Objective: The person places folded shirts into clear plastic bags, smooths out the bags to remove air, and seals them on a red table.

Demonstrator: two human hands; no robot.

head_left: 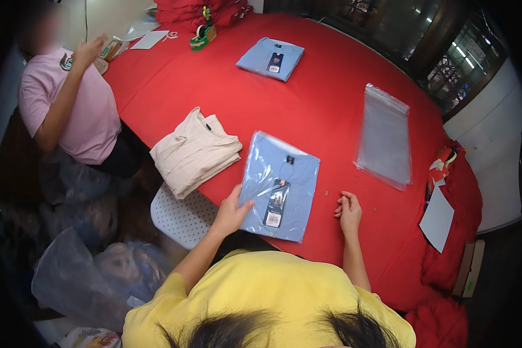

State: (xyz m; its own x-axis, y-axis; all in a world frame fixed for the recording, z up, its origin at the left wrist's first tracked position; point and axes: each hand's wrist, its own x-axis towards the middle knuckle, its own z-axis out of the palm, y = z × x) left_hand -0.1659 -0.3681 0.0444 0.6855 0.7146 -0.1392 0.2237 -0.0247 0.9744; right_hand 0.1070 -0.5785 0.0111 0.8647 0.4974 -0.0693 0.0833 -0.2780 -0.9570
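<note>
A folded light-blue shirt in a clear plastic bag (298, 200) lies at the near edge of the red table, a dark hang tag showing through the film. My left hand (235, 210) grips the bag's left side, thumb on top and fingers beneath. Off to the right of it, my right hand (349, 213) rests over the red cloth with fingers loosely bent and slightly apart, nothing in them. A folded beige garment (194, 151) sits just left of the bagged shirt. Farther back lies another bagged blue shirt (265, 56), also tagged.
Flat clear plastic bags (384, 139) lie on the red table (325, 87) at right. A green tape dispenser (202, 36) and red cloth (200, 11) are at the back. Another person (75, 110) stands at left. Beside the table are a white perforated stool (177, 217) and filled plastic bags (93, 278).
</note>
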